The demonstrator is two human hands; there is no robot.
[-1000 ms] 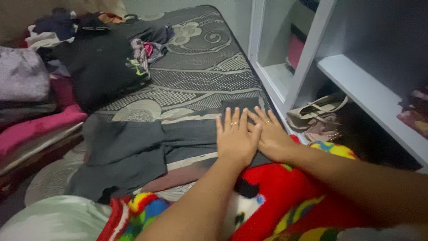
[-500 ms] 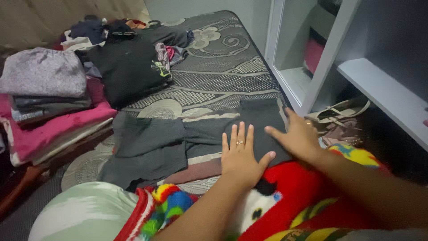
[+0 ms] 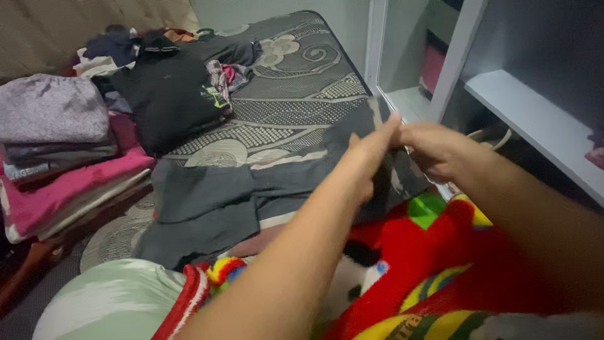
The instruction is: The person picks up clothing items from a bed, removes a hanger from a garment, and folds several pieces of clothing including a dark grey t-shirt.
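my left hand (image 3: 368, 157) and my right hand (image 3: 434, 148) are both lifted above the bed, close together, and each one pinches the near end of the dark grey garment (image 3: 264, 182) with the fingers closed narrow on the cloth. the pinched end is raised from the mattress (image 3: 296, 94) and hangs a little between my hands, while the rest of the garment lies flat and spread to the left on the patterned grey cover. just in front of my body there is a red blanket with many colours (image 3: 428, 264), and the garment's near edge touches it. on the far left stands a pile of folded clothes (image 3: 60, 157), pink and grey ones, well apart from my hands. behind the garment lies a black piece of clothing (image 3: 170, 101), not folded. to the right is a white shelf (image 3: 535, 119), near my right hand.
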